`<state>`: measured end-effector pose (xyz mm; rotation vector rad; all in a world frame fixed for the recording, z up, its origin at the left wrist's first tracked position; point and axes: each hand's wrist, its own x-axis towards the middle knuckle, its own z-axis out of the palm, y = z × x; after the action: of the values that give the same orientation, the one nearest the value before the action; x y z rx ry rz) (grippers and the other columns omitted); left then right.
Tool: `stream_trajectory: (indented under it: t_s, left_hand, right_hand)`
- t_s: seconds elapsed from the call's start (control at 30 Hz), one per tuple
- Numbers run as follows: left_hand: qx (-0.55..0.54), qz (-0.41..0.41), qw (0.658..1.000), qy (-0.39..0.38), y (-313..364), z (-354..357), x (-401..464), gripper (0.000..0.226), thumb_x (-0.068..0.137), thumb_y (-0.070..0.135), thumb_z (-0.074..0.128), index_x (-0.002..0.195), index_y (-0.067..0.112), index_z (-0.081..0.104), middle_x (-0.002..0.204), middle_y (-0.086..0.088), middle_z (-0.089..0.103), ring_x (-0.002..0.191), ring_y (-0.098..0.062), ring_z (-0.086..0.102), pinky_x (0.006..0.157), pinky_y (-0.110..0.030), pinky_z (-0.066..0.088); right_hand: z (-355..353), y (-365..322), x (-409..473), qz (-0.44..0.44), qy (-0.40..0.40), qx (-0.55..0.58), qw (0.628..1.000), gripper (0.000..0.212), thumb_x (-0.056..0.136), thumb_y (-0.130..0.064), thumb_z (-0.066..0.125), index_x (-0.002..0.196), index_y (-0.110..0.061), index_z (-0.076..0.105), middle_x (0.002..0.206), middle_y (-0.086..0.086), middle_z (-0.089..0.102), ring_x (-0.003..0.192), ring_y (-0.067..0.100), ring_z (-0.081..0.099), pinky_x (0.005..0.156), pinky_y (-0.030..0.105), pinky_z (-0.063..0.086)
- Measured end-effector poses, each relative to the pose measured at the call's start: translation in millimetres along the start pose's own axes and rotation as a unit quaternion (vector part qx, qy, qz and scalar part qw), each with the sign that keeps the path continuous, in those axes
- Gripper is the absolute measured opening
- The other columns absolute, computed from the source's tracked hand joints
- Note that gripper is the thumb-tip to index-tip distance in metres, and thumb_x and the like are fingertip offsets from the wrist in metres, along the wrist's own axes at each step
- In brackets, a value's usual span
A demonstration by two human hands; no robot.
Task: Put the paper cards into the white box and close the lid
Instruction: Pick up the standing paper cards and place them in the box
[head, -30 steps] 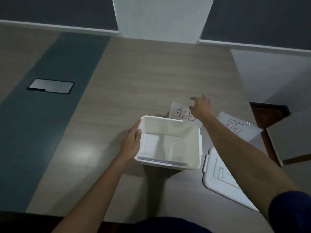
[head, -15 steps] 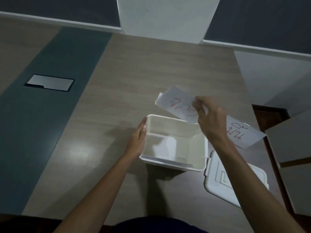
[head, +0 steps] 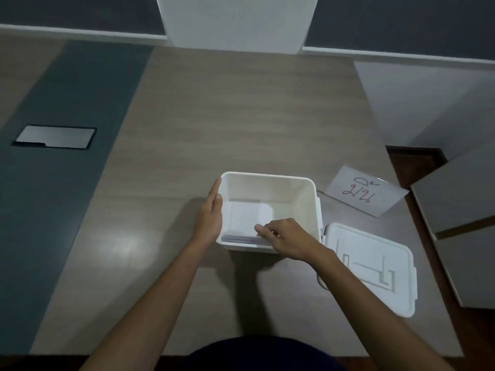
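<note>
Currently the step in hand appears to be the seating of a paper card in the white box (head: 270,188), which stands open at frame centre on the counter (head: 227,116).

1. Right hand (head: 288,241): it reaches over the near rim at lower centre, its fingers (head: 261,229) curled low inside the box. The grip looks pinched on the edge of the card inside (head: 249,216), but the contact is too small to confirm; whether the card is held or already released cannot be told.
2. Left hand (head: 210,216): it lies flat and open against the outer left wall of the box, grasping nothing, and braces the box against sliding.
3. To do the step well, lay the card flat on the stack (head: 241,239) visible along the near wall, release it only when it rests level, and lift the fingers straight up so no card is dragged out.

Remaining work, as judged: one loose card (head: 364,192) with red writing lies on the counter right of centre, near the far right corner of the box. The lid (head: 375,266) lies flat at lower right, just beside the box, partly under the right forearm.

Obstructions: the lid must stay put during the reach for the loose card. A metal floor plate (head: 55,137) at left is well apart and irrelevant.
</note>
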<state>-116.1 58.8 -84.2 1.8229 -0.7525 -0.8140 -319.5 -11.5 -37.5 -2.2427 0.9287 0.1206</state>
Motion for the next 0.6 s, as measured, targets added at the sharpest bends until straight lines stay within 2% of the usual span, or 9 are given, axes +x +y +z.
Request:
stream_trajectory:
  t_s: [0.07,0.1,0.2,0.27,0.33,0.43,0.5,0.57,0.6]
  left_hand:
    - [0.010,0.006,1.000,0.004,1.8,2.4,0.0,0.043,0.099,0.033,0.032,0.139,0.051,0.036,0.128,0.026,0.045,0.108,0.014,0.042,0.083,0.001,0.028]
    - [0.012,0.008,1.000,0.007,2.8,3.6,0.9,0.044,0.099,0.032,0.033,0.140,0.049,0.037,0.126,0.024,0.047,0.102,0.016,0.044,0.081,0.002,0.029]
    - [0.017,0.007,1.000,0.007,4.5,7.0,6.1,0.044,0.099,0.030,0.035,0.141,0.045,0.038,0.119,0.021,0.050,0.094,0.014,0.048,0.085,-0.006,0.030]
    - [0.019,0.022,1.000,-0.006,5.5,11.9,10.1,0.044,0.099,0.029,0.035,0.141,0.043,0.038,0.120,0.030,0.049,0.094,0.023,0.046,0.082,0.002,0.029]
    - [0.018,0.031,0.999,-0.013,5.9,14.2,13.9,0.044,0.099,0.029,0.035,0.141,0.043,0.038,0.125,0.035,0.045,0.101,0.031,0.042,0.081,0.009,0.025]
    - [0.008,0.028,0.999,-0.022,6.8,20.6,21.6,0.044,0.100,0.027,0.036,0.141,0.042,0.039,0.137,0.026,0.041,0.123,0.014,0.038,0.092,0.002,0.023]
    - [0.011,0.027,0.999,-0.030,7.1,23.8,25.2,0.044,0.100,0.027,0.036,0.141,0.042,0.039,0.139,0.026,0.040,0.127,0.008,0.037,0.096,-0.005,0.023]
    - [0.021,0.034,0.999,-0.037,7.8,25.6,27.5,0.044,0.100,0.027,0.036,0.142,0.042,0.039,0.140,0.027,0.039,0.128,0.009,0.035,0.096,-0.004,0.022]
    - [0.023,0.036,0.998,-0.039,8.6,25.9,28.0,0.044,0.100,0.026,0.036,0.142,0.042,0.039,0.141,0.028,0.039,0.128,0.010,0.035,0.096,-0.004,0.022]
  right_hand:
    - [-6.7,2.4,0.6,-0.003,0.008,0.014,1.000,0.057,0.100,-0.052,0.039,0.092,-0.009,0.076,0.090,0.008,0.075,0.075,0.019,0.062,0.075,0.033,0.048]
    - [-13.0,4.3,1.4,-0.011,0.033,0.036,0.999,0.050,0.099,-0.049,0.044,0.096,-0.012,0.077,0.095,0.005,0.076,0.079,0.017,0.063,0.076,0.030,0.049]
    - [-43.7,21.9,6.3,-0.033,0.200,0.089,0.975,0.026,0.096,-0.034,0.059,0.105,-0.015,0.075,0.106,-0.001,0.075,0.093,0.013,0.065,0.079,0.020,0.050]
    - [-70.2,48.5,11.2,0.003,0.319,0.062,0.946,0.023,0.094,-0.027,0.063,0.112,-0.015,0.071,0.113,0.002,0.072,0.107,0.019,0.061,0.090,0.027,0.046]
    - [-94.6,81.0,15.2,0.079,0.374,0.022,0.924,0.030,0.092,-0.020,0.064,0.121,-0.013,0.066,0.123,0.008,0.066,0.118,0.026,0.055,0.099,0.033,0.040]
    - [-124.0,131.9,13.7,0.195,0.358,-0.022,0.913,0.049,0.090,-0.013,0.066,0.137,-0.008,0.053,0.137,0.015,0.057,0.133,0.033,0.042,0.111,0.041,0.035]
    - [-135.4,160.9,10.8,0.244,0.317,-0.069,0.914,0.058,0.090,-0.015,0.068,0.143,-0.007,0.046,0.143,0.017,0.051,0.141,0.037,0.031,0.118,0.046,0.024]
    - [-141.5,184.0,8.5,0.279,0.281,-0.107,0.912,0.056,0.090,-0.020,0.069,0.142,-0.011,0.049,0.143,0.016,0.053,0.142,0.037,0.030,0.118,0.048,0.017]
    - [-142.6,192.0,7.5,0.288,0.274,-0.112,0.911,0.050,0.090,-0.020,0.069,0.137,-0.012,0.055,0.138,0.016,0.058,0.139,0.037,0.035,0.115,0.046,0.022]
